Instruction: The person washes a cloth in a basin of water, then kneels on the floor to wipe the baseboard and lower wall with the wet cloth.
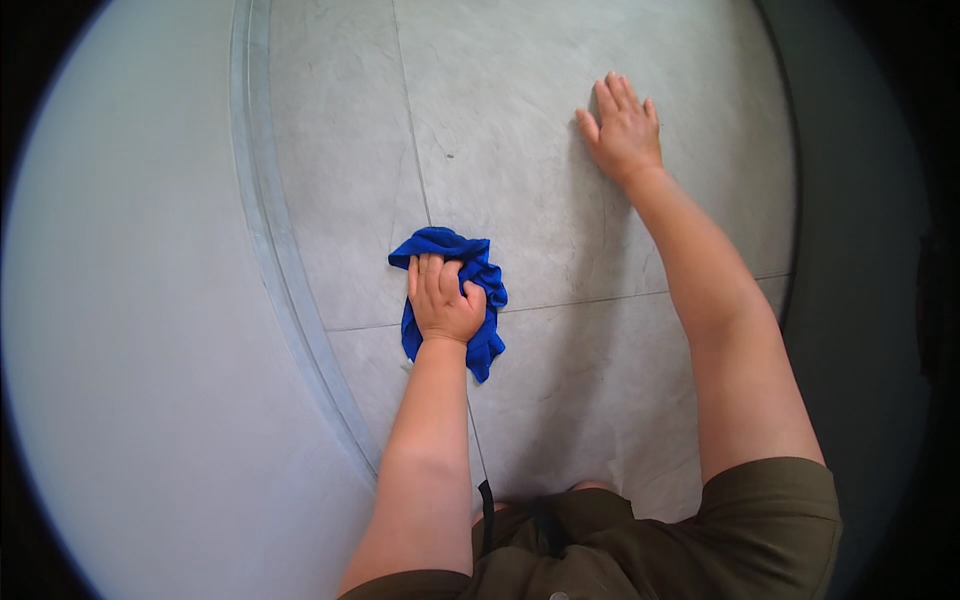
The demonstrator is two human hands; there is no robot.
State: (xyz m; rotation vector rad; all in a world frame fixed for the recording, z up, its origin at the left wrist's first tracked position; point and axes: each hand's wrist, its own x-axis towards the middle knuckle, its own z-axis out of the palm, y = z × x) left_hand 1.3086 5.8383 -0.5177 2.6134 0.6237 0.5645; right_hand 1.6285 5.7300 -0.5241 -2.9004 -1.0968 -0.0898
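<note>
My left hand (444,300) presses down on a crumpled blue cloth (491,351), its fingers bunched into the fabric. The cloth lies on a grey tiled floor (510,187), over the spot where the tile joints cross. Farther out and to the right, my right hand (622,135) rests palm down with its fingers spread, holding nothing. It appears to lean on the bare tile. Both forearms reach out from olive-brown short sleeves.
A pale wall (135,262) with a grey skirting board (262,195) runs along the left. On the right, a dark grey surface (847,247) borders the tiles. A small dark speck (450,156) lies on the floor ahead of the cloth. A black strap (487,510) hangs near my body.
</note>
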